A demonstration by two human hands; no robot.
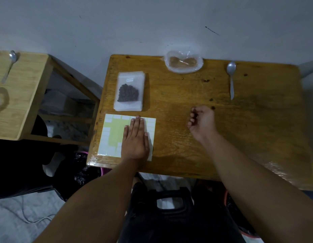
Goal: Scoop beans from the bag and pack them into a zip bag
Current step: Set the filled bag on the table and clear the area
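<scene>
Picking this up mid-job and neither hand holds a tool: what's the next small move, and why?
Probably reach the right hand forward to the spoon: it lies untouched beyond that hand, the left hand rests flat on the label sheet, and scooping from the bag at the far edge needs it.

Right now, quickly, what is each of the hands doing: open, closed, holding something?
Left hand: open, pressed flat on the sticker sheet.
Right hand: open, fingers loosely curled, nothing visible in it.
</scene>
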